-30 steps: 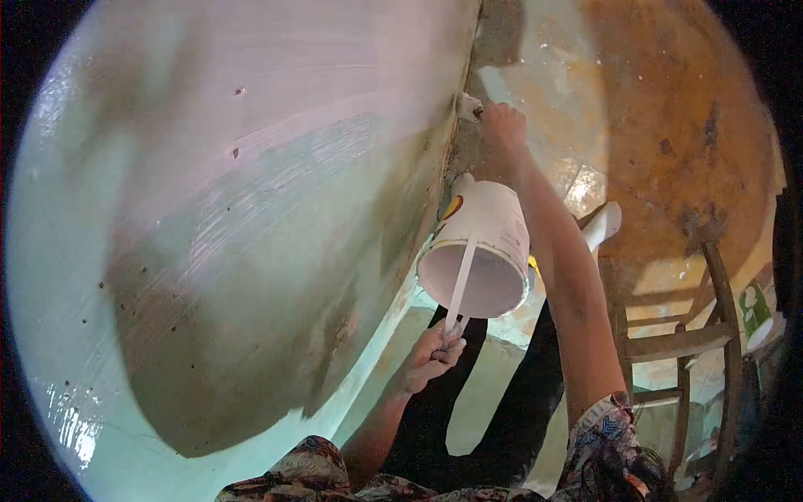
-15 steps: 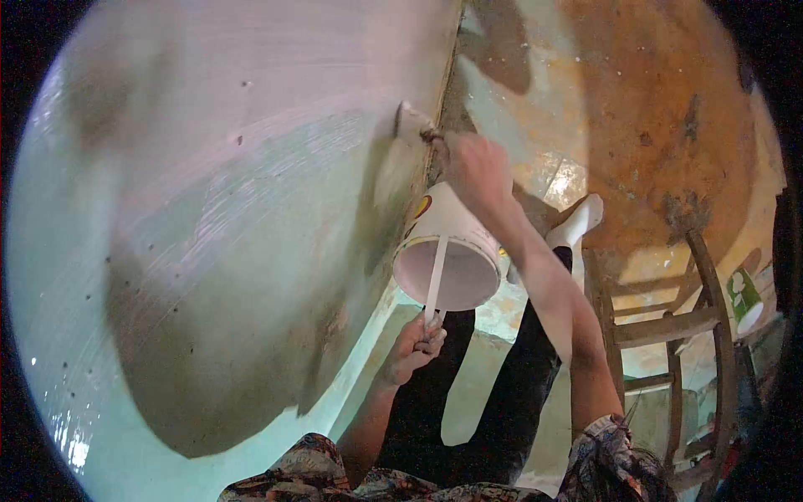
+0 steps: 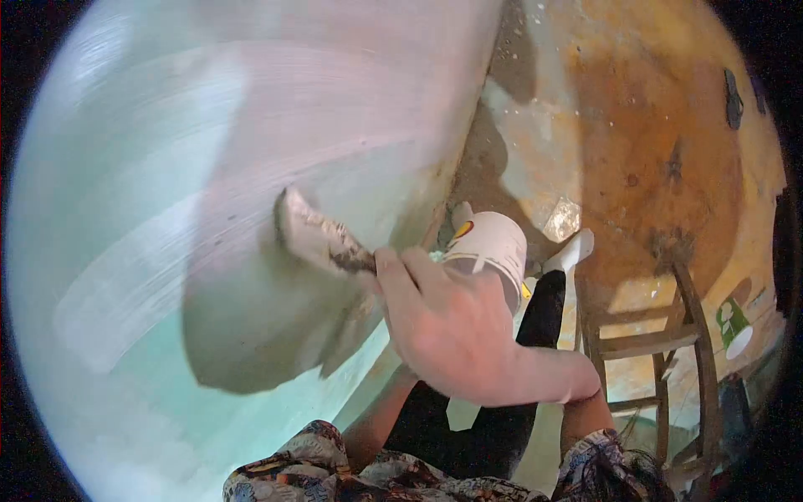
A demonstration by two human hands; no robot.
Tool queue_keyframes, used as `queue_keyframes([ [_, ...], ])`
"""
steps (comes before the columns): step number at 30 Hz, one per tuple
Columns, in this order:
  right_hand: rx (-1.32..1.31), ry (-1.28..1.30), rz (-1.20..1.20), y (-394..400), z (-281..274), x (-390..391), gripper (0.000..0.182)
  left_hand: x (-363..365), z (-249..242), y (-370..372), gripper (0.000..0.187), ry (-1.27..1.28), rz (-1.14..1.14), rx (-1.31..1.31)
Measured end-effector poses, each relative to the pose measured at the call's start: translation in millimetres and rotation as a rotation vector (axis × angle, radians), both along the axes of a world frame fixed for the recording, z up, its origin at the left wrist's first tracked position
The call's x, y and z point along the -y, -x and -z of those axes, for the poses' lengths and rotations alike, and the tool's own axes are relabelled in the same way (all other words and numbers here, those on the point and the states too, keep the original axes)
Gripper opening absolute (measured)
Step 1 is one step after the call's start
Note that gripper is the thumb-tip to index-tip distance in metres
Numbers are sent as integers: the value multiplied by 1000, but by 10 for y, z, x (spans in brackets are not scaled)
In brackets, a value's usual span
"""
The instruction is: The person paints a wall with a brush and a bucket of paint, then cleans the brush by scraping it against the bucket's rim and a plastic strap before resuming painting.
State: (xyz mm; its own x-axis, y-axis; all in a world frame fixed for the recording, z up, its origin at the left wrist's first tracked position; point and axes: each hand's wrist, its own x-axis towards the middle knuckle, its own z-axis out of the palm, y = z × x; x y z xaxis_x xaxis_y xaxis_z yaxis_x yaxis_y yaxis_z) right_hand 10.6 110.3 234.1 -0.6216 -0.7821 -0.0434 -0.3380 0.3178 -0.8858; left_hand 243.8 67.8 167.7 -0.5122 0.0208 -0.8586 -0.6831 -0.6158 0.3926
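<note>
My right hand (image 3: 452, 335) is closed around the handle of a wide paintbrush (image 3: 314, 230). The bristles, coated in pale paint, rest against the green wall (image 3: 159, 360), where pinkish-white strokes (image 3: 335, 92) cover the upper part. Behind that hand, a white bucket (image 3: 493, 238) tilts with its mouth toward me, and its strap handle partly shows. Only the wrist side of my left hand (image 3: 403, 378) can be seen; its fingers are hidden behind the right hand, though the earlier frame shows them gripping the bucket's handle.
A wooden ladder (image 3: 648, 343) stands at my right on the stained floor (image 3: 636, 159). A green-and-white container (image 3: 734, 330) lies beyond it. Dark footwear (image 3: 733, 99) is at the far right. My foot in a white sock (image 3: 573, 251) is near the wall's base.
My right hand has swung the brush left and toward me along the wall, away from the wall's floor edge. It now covers my left hand and part of the bucket. The view has shifted slightly.
</note>
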Motion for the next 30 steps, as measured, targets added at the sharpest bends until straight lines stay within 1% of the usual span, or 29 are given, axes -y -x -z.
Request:
queue_keyframes([
  [1,-10,31,6,-23,-147,-12,18,-5,-33,-14,32,-1,-1,-21],
  [4,92,204,32,4,-627,-66,22,-18,-168,-3,31,10,-8,-62],
  [7,154,433,18,31,-893,-26,22,-20,-274,1,31,18,-5,-86],
  [10,238,579,-2,46,-866,271,20,-22,-322,10,31,24,-9,-101],
  [14,338,581,11,77,-708,520,18,-57,-350,23,30,25,-6,-94],
  [16,385,593,7,77,-537,531,18,-70,-348,32,30,18,-12,-87],
  [19,467,485,-9,96,-126,451,18,-106,-325,51,30,3,-32,-79],
  [21,527,406,64,8,230,413,19,-86,-289,29,30,-16,-39,-75],
  [24,559,137,80,-2,683,359,19,-23,-209,13,31,-47,-9,-60],
  [27,449,-6,116,-124,1299,348,24,0,-120,-34,33,-77,-7,-53],
  [30,465,-48,143,-191,1892,335,25,19,-60,-31,35,-74,-21,13],
])
